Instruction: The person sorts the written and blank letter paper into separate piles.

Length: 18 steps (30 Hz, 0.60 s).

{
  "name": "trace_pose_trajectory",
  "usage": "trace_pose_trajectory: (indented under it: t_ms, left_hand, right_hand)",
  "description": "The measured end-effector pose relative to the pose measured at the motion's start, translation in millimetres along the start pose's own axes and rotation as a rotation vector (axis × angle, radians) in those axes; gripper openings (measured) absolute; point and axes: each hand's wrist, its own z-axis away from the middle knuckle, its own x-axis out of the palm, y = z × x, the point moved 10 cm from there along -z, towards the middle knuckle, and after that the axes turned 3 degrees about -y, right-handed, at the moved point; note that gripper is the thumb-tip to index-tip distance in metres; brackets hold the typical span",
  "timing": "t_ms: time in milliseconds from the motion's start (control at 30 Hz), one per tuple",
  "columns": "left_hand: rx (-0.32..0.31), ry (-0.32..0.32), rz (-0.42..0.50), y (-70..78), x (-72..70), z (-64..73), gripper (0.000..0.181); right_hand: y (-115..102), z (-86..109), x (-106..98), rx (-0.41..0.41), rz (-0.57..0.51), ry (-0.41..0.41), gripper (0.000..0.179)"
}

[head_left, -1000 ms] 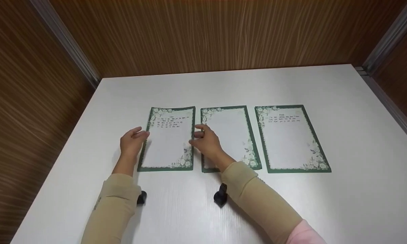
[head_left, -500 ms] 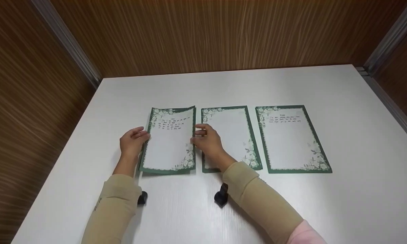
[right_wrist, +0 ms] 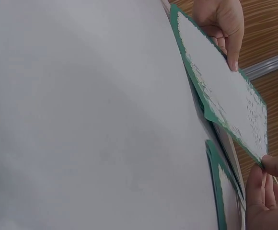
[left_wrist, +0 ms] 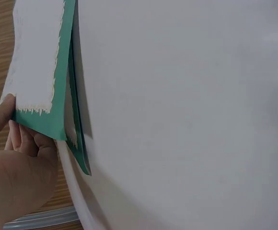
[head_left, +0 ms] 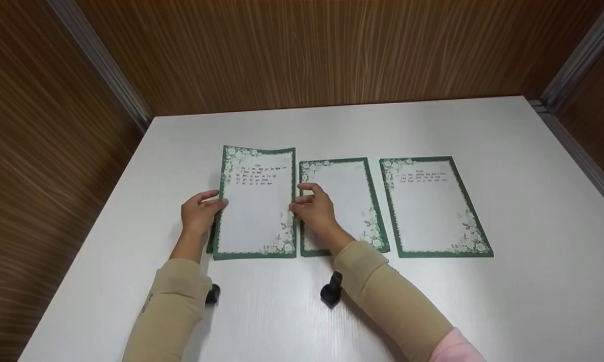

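Between my hands is a sheet of paper (head_left: 254, 216) with a green floral border and handwritten lines near its top. My left hand (head_left: 199, 213) pinches its left edge between thumb and fingers. On the opposite edge, my right hand (head_left: 316, 206) pinches it the same way, as the right wrist view also shows. The sheet is raised, its top edge slightly bowed. Beneath it, more green-edged paper (left_wrist: 81, 155) lies on the table, mostly hidden. A middle sheet (head_left: 339, 201) with no writing showing lies flat, partly covered by my right hand.
At the right lies another bordered sheet (head_left: 435, 211) with a few written lines. The white table (head_left: 261, 322) meets brown wood-grain panels (head_left: 332, 50) at the back and sides. Black devices, such as one (head_left: 331, 291), sit by both wrists.
The written sheet has come up off the paper beneath it and shifted slightly right. Both hands have moved a little to the right with it.
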Motion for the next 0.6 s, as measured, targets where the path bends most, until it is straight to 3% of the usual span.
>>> trace_pose_trajectory:
  t_ms: [300, 600]
  left_hand:
    - [0.019, -0.009, -0.011, 2.9, 8.9, 1.9, 0.038]
    - [0.041, -0.072, 0.015, 8.8, 32.1, 7.7, 0.037]
  right_hand:
    - [-1, 1.3, -12, -0.027, -0.045, 0.003, 0.036]
    - [1, 0.3, -36, -0.043, -0.009, 0.035, 0.029]
